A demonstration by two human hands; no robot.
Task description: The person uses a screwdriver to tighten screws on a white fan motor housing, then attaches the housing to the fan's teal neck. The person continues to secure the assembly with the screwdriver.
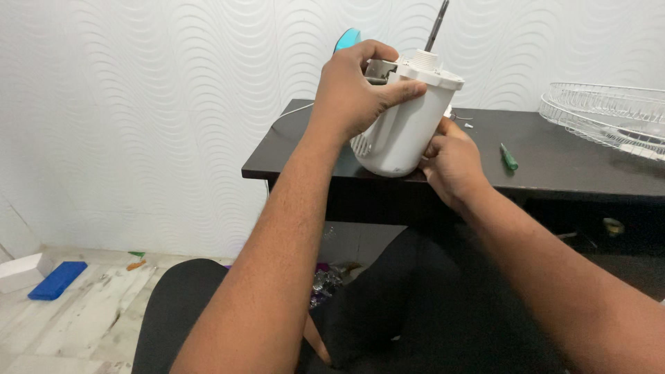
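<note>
two hands grip white motor housing | dark table; wavy white wall; perhaps wooden floor

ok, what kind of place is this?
Probably a room at home used for a fan repair: white fan motor housing held over a dark table, wire fan guard, green screwdriver, wavy wallpaper.

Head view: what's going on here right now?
A seated person holds a white fan motor housing over the near edge of a dark table, its metal shaft pointing up. The left hand wraps the upper part; the right hand grips the lower side. A green screwdriver lies on the table beside them, and a white wire fan guard rests at the far right. A blue block lies on the floor.
</note>
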